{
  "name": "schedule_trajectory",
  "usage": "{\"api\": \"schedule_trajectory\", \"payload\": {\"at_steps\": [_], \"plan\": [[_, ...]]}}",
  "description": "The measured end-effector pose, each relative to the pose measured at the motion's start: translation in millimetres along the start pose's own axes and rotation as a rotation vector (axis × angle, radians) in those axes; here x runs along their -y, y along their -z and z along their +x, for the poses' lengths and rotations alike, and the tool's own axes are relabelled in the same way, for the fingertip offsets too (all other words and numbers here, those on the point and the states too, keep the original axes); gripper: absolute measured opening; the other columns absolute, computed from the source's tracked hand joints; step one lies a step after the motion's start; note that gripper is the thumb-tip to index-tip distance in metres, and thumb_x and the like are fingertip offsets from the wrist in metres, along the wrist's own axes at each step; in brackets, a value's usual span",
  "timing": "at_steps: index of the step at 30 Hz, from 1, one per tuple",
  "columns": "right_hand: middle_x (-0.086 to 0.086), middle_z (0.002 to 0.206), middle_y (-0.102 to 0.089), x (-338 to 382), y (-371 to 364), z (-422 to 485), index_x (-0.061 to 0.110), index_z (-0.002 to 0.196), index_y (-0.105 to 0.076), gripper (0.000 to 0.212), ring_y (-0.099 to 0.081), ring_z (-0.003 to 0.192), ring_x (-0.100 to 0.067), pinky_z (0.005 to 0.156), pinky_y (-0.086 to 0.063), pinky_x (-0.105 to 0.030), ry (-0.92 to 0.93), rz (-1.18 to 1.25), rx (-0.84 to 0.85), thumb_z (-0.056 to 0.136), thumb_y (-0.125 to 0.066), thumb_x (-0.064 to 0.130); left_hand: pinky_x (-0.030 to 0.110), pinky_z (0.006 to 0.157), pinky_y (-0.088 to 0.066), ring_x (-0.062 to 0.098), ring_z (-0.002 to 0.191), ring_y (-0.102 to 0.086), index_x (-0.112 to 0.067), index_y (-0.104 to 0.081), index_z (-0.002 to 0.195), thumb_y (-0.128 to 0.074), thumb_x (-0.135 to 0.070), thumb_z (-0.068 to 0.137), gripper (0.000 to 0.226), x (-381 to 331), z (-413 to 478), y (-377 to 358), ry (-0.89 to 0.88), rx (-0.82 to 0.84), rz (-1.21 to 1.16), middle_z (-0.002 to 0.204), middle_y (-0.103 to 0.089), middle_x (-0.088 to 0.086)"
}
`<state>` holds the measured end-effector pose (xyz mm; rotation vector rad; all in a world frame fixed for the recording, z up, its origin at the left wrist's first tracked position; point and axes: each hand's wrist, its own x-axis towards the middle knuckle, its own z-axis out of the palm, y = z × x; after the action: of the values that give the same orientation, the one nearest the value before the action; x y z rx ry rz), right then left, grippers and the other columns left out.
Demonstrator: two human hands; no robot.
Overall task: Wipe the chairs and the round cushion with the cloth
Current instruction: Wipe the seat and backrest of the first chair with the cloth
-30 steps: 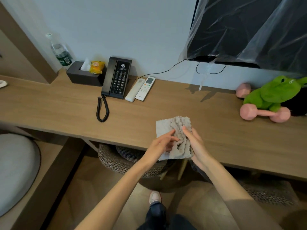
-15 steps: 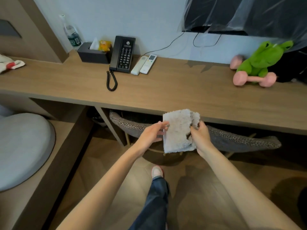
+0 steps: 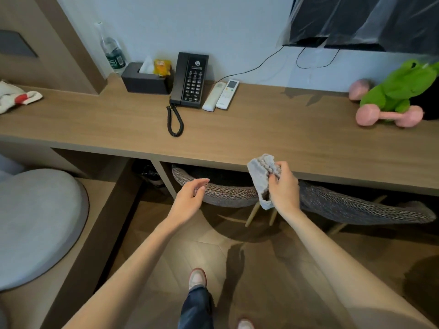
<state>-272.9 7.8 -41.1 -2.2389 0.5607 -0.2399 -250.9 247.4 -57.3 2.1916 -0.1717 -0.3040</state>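
The desk [image 3: 261, 143] runs the full width of the view, and everything else is placed by it. The round cushion [image 3: 38, 224] lies on a low platform below the desk's left end, out in the open, so it can likely be wiped where it sits.

The two woven chairs are pushed in under the desk's front edge. The left chair [image 3: 223, 192] shows only its curved back rim, and the right chair [image 3: 356, 207] shows its back and a leg. With the seats tucked beneath the desk, a chair probably has to be drawn out before its seat can be wiped.

That would explain the left hand [image 3: 190, 198]. It is empty, fingers loosely spread and reaching below the desk's edge toward the left chair's rim. Whether it touches the rim cannot be told.

The right hand [image 3: 285, 189] is raised at the desk's front edge, fingers curled round the cloth [image 3: 260, 179]. The cloth is bunched in the fist with one end hanging down, so it is gathered into a pad and kept clear of the reaching hand.
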Motion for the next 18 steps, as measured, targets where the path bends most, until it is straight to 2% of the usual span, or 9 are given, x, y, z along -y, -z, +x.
{"api": "schedule_trajectory", "payload": {"at_steps": [4, 6, 9, 11, 13, 15, 18], "plan": [[-0.004, 0.119, -0.058, 4.5, -71.9, 11.1, 0.013, 0.121, -0.05, 0.022, -0.056, 0.108, -0.021, 0.086, -0.051, -0.038, 0.006, -0.02, 0.146, 0.099, -0.048, 0.015, 0.019, 0.096, -0.032, 0.012, 0.118, -0.047, -0.018, -0.048, 0.137, -0.042, -0.018, 0.101, 0.037, 25.5, 37.7, 11.1, -0.019, 0.057, 0.11, 0.13, -0.052, 0.003], [-0.002, 0.131, -0.052, -0.2, -105.2, 8.5, 0.016, 0.128, -0.049, 0.03, -0.046, 0.12, -0.024, 0.1, -0.04, -0.039, 0.019, -0.095, 0.261, 0.1, -0.044, 0.026, 0.027, 0.105, -0.031, 0.019, 0.127, -0.042, -0.015, -0.045, 0.139, -0.042, -0.016, 0.1, 0.039, 40.4, 53.1, 14.5, -0.037, 0.111, 0.185, 0.136, -0.049, 0.007], [0.01, 0.151, -0.03, -8.8, -139.2, -0.3, 0.038, 0.139, -0.041, 0.046, -0.023, 0.131, -0.026, 0.11, -0.019, -0.044, -0.014, -0.269, 0.415, 0.099, -0.023, 0.053, 0.037, 0.111, -0.03, 0.022, 0.133, -0.037, -0.015, -0.043, 0.142, -0.044, -0.02, 0.1, 0.042, 62.6, 72.2, 16.9, -0.051, 0.191, 0.293, 0.14, -0.046, 0.007], [0.019, 0.155, -0.017, -16.9, -149.4, -3.5, 0.054, 0.139, -0.032, 0.044, -0.014, 0.133, -0.024, 0.109, -0.01, -0.042, 0.006, -0.337, 0.448, 0.099, -0.015, 0.056, 0.038, 0.111, -0.029, 0.02, 0.133, -0.037, -0.019, -0.042, 0.142, -0.047, -0.029, 0.099, 0.045, 76.9, 81.8, 15.8, -0.089, 0.243, 0.41, 0.141, -0.045, 0.004], [0.023, 0.155, -0.014, -25.1, -149.6, -1.5, 0.063, 0.136, -0.024, 0.038, -0.013, 0.132, -0.022, 0.105, -0.009, -0.04, 0.037, -0.393, 0.451, 0.101, -0.015, 0.052, 0.048, 0.114, -0.021, 0.018, 0.138, -0.03, -0.025, -0.039, 0.144, -0.048, -0.037, 0.097, 0.049, 89.1, 89.9, 13.3, -0.127, 0.321, 0.527, 0.145, -0.04, 0.0], [0.022, 0.156, -0.013, -32.9, -144.6, 2.6, 0.064, 0.137, -0.017, 0.039, -0.015, 0.131, -0.022, 0.103, -0.01, -0.04, 0.116, -0.485, 0.48, 0.1, -0.019, 0.051, 0.056, 0.116, -0.009, 0.02, 0.144, -0.018, -0.029, -0.034, 0.146, -0.049, -0.043, 0.095, 0.054, 98.1, 97.8, 10.4, -0.147, 0.397, 0.595, 0.149, -0.033, -0.003], [0.018, 0.155, -0.019, -36.6, -137.9, 9.6, 0.062, 0.139, -0.012, 0.05, -0.018, 0.134, -0.023, 0.101, -0.007, -0.036, 0.209, -0.557, 0.517, 0.094, -0.033, 0.061, 0.056, 0.116, -0.003, 0.025, 0.145, -0.014, -0.033, -0.027, 0.148, -0.051, -0.051, 0.092, 0.063, 104.4, 111.1, 6.2, -0.206, 0.466, 0.7, 0.151, -0.032, -0.001]]}}
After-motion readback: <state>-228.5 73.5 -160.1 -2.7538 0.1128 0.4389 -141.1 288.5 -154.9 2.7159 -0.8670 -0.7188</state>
